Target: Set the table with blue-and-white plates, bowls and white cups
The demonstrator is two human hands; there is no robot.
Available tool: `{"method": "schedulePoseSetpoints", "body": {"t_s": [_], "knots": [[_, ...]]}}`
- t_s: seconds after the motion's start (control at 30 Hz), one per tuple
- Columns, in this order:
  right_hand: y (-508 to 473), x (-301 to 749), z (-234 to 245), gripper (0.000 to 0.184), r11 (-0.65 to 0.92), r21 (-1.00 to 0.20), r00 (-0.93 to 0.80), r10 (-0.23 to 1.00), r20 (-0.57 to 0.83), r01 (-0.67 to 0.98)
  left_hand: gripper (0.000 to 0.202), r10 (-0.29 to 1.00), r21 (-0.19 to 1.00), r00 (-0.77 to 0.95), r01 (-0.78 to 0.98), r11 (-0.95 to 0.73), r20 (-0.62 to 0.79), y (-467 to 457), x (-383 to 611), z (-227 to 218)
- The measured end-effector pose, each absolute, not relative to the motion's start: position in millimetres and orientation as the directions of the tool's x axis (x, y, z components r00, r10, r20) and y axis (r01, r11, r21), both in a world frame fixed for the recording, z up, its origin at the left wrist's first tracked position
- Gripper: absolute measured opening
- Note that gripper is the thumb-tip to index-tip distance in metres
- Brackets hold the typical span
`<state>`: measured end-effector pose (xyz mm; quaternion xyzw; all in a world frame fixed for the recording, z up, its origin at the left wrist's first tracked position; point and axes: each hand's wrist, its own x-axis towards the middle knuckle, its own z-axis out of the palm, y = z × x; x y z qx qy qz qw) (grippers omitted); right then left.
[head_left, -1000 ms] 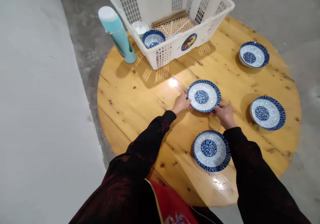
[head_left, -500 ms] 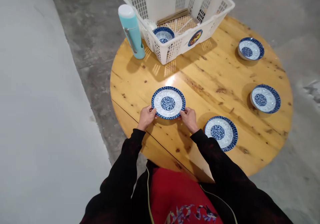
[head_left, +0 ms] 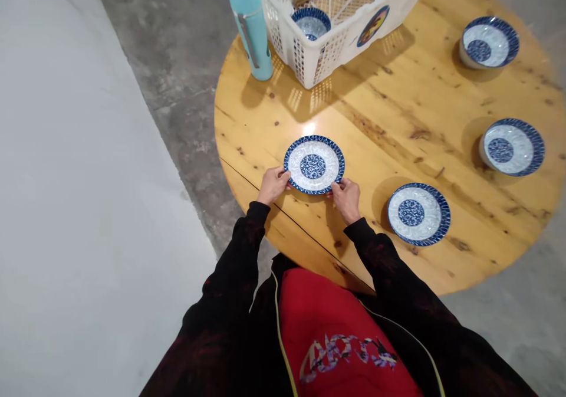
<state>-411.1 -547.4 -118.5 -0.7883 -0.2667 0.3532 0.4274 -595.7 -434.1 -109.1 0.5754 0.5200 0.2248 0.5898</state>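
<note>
A blue-and-white patterned plate is at the near left part of the round wooden table. My left hand pinches its lower-left rim between thumb and fingers. On the lower-right rim, my right hand grips in the same way. The plate looks almost flat, low over the tabletop; whether it touches the wood I cannot tell. To the right of my right hand stands a blue-rimmed bowl, apart from the plate.
Two more matching bowls, a middle one and a far one, stand along the right side. A white plastic basket at the back holds another bowl and long thin sticks. Beside it stands a light-blue bottle.
My view has shifted, so the table and its things appear further right and higher. Both hands keep their hold on the plate. The nearest bowl is no longer partly covered by my right sleeve.
</note>
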Motion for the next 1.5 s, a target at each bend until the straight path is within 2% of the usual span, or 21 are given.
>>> {"method": "schedulePoseSetpoints", "body": {"t_s": [0.37, 1.07, 1.23, 1.5], "knots": [[-535, -420, -120, 0.01, -0.509, -0.847, 0.648, 0.699, -0.303, 0.154, 0.016, 0.838, 0.903, 0.383, 0.339, 0.265, -0.389, -415, -600, -109], [-493, -421, -126, 0.008, -0.496, -0.863, 0.681, 0.665, -0.307, 0.095, 0.023, 0.896, 0.909, 0.333, 0.387, 0.155, -0.295, -363, -581, -112], [-498, -431, -126, 0.012, -0.468, -0.883, 0.663, 0.656, -0.362, -0.019, 0.02, 0.896, 0.909, 0.312, 0.37, 0.192, -0.317, -366, -580, -114], [-543, -459, -127, 0.015, -0.326, -0.91, 0.546, 0.728, -0.414, -0.255, 0.026, 0.87, 0.916, 0.336, 0.305, 0.26, -0.359, -386, -578, -116]]}}
